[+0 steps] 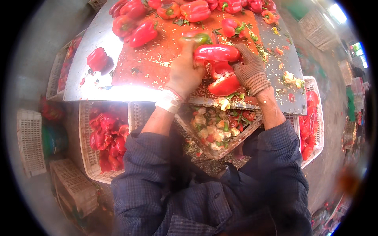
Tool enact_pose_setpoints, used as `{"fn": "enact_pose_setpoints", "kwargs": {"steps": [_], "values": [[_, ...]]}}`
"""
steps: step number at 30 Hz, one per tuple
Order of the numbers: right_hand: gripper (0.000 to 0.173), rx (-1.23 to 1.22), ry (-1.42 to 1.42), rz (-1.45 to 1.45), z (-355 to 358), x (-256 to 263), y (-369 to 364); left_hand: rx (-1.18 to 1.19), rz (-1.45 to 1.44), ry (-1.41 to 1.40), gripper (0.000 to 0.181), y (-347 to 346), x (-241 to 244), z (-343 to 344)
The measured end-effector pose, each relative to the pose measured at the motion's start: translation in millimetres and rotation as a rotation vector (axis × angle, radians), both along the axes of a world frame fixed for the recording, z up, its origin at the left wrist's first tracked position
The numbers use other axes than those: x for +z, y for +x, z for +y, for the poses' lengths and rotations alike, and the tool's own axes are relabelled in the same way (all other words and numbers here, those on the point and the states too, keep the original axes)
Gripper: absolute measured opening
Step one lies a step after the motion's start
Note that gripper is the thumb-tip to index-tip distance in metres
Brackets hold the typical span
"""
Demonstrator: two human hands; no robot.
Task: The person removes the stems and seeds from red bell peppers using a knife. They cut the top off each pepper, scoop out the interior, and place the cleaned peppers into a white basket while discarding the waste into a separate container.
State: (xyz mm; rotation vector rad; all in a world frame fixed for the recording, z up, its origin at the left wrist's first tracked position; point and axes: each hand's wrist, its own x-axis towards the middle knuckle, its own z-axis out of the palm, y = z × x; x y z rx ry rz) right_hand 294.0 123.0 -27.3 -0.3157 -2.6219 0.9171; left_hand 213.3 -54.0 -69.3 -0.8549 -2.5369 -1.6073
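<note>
My left hand (186,72), in a pale glove with a white wrist wrap, grips the left end of a glossy red bell pepper piece (217,53). The other end of that piece is in my right hand (251,69), which wears a brown knit glove. Just below lies an opened red bell pepper piece (226,86), its pale inside showing, close to my right fingers. Behind my left thumb is a blurred red and green pepper (202,38). Whether a tool is in either hand is hidden.
Whole red bell peppers (195,11) crowd the far side of the seed-strewn orange board (141,69) on a metal table (97,81). Under the front edge, a bin (217,153) holds cores. Plastic crates (84,147) of red pepper pieces stand left and right (320,118).
</note>
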Motion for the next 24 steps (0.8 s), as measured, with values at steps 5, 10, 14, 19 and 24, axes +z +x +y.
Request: {"fn": "enact_pose_setpoints", "kwargs": {"steps": [5, 10, 14, 19, 24], "values": [[0.028, -0.027, 0.056, -0.011, -3, -4, 5, 0.240, 0.042, -0.197, 0.052, -9, -5, 5], [0.027, -0.130, -0.001, 0.132, 35, -2, 15, 0.294, 0.053, -0.123, 0.048, -19, 12, -20], [0.030, -0.044, -0.154, 0.208, 39, -4, 14, 0.020, 0.276, -0.118, 0.039, 3, 11, -9], [0.029, 0.092, -0.164, 0.310, 28, -2, 11, -0.253, 0.194, 0.036, 0.027, 21, 15, 3], [0.029, 0.234, -0.084, 0.359, 10, 5, 5, -0.442, 0.226, -0.080, 0.033, 24, 17, 1]]}}
